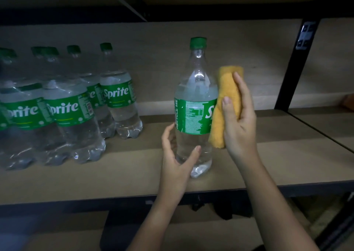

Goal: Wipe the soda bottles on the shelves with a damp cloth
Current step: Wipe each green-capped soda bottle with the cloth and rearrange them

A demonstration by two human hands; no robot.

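Observation:
A clear Sprite bottle [194, 114] with a green cap and green label stands upright on the wooden shelf [134, 166], its label's text side facing me. My left hand [177, 155] curls around its lower body, thumb on the front. My right hand [238, 120] grips a folded yellow cloth [227, 101] and holds it against the bottle's right side, from the shoulder down past the label.
Several more Sprite bottles [63, 112], some in plastic wrap, stand grouped at the left of the shelf. A black metal upright [295, 66] rises at the right, with another shelf section beyond it. A lower shelf shows beneath the front edge.

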